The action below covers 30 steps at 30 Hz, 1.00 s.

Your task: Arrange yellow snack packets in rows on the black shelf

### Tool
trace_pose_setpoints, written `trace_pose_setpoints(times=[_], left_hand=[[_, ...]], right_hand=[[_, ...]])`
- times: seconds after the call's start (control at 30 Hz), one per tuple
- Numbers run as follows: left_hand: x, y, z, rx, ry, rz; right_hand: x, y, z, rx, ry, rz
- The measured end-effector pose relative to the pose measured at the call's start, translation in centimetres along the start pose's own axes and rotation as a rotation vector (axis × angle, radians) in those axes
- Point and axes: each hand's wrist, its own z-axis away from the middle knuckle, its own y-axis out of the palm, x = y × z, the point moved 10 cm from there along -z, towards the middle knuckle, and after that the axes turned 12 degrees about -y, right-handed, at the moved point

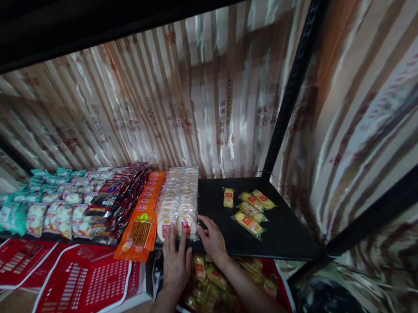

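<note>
The crackers lie in two columns at the front edge of the shelf, left of its right front corner, their long axis running toward the back edge. They lie just ahead of both hands. The left hand, fingers spread, rests on the front ones; the right hand, apart from it, is at their right side, whether pinching I cannot tell. They look pale and round, in clear wrap with red labels. An orange bag lies beside them leftward; yellow packs lie rightward.
</note>
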Motion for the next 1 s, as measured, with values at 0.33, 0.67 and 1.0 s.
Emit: trace_pose_setpoints(times=[0.33, 0.67, 1.0], left_hand=[[-1.1, -0.8, 1.2, 0.04, 0.074, 0.076], [-2.9, 7.0, 10.6, 0.722, -0.217, 0.208], [-1.2, 10.7, 10.7, 0.74, -0.557, 0.073]], right_hand=[[2.7, -2.2, 2.2, -0.029, -0.051, 0.025], [-3.6, -3.4, 13.0, 0.336, 0.094, 0.321], [-7.3, -2.7, 16.0, 0.491, 0.226, 0.389]])
